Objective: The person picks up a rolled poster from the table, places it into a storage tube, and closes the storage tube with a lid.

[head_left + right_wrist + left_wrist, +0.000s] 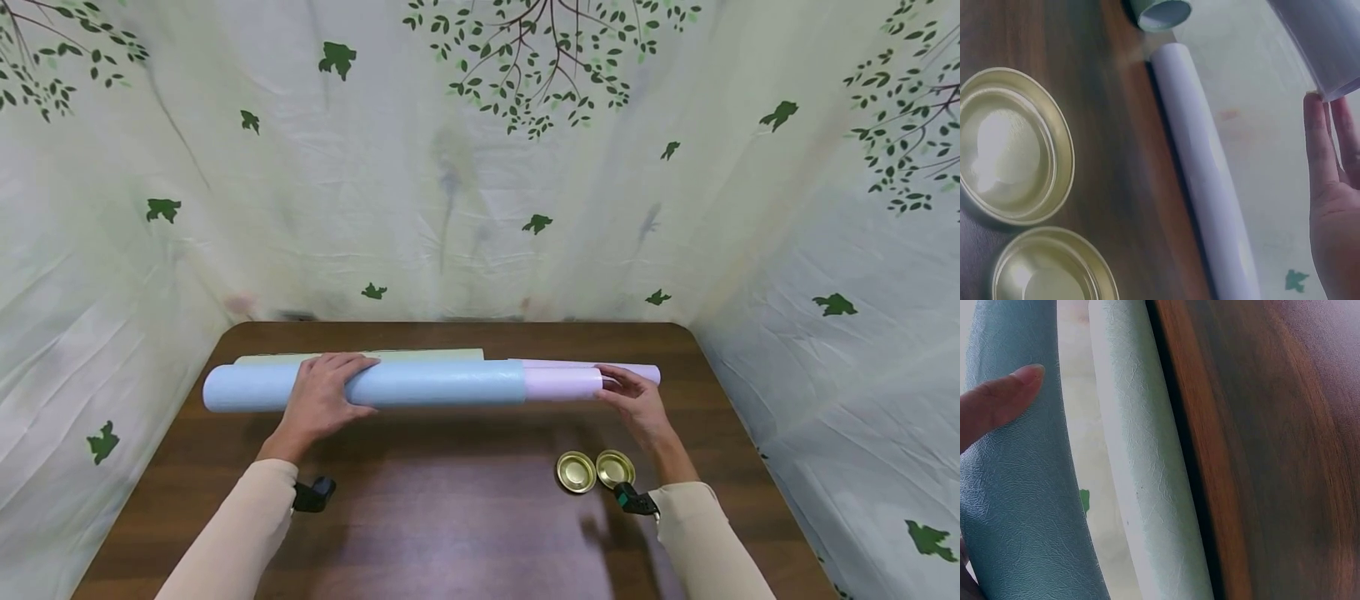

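Note:
A long light-blue roll lies crosswise in the head view, raised off the table's far edge. My left hand grips it left of its middle, thumb on the near side; the left wrist view shows that thumb against the textured blue surface. From the blue roll's right end sticks a lavender roll, nested inside it. My right hand holds the lavender roll's open end by the rim, thumb below and fingers above. In the right wrist view, its fingertips meet that rim.
Behind the held rolls, a pale green roll and a second lavender roll lie along the wooden table's far edge. Two gold-coloured shallow dishes, one left and one right, sit near my right wrist. Leaf-printed curtains surround the table.

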### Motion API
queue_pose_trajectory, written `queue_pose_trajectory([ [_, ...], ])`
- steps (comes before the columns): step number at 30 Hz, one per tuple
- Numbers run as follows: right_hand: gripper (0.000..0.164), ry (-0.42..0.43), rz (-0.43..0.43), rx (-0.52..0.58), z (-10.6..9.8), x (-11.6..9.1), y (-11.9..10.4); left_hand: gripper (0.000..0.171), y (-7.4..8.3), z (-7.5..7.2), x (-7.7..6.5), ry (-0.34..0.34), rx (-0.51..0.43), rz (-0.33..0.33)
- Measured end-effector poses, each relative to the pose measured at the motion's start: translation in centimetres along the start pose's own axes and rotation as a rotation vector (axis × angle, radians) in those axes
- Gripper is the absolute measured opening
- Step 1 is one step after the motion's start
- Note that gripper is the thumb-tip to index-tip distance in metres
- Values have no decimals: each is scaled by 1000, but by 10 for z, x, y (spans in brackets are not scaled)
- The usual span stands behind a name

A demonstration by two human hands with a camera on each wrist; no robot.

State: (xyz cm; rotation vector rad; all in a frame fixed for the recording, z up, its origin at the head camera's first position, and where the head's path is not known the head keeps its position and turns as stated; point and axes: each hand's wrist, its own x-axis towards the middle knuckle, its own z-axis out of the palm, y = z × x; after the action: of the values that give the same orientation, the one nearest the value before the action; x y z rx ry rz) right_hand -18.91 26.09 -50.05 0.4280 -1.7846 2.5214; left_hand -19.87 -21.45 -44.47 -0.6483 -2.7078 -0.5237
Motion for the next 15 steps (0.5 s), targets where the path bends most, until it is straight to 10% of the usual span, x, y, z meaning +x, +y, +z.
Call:
queue_pose_trajectory([
  [15,41,-30,-21,-73,14,6,3,72,4,0,2,-34,-4,-24],
])
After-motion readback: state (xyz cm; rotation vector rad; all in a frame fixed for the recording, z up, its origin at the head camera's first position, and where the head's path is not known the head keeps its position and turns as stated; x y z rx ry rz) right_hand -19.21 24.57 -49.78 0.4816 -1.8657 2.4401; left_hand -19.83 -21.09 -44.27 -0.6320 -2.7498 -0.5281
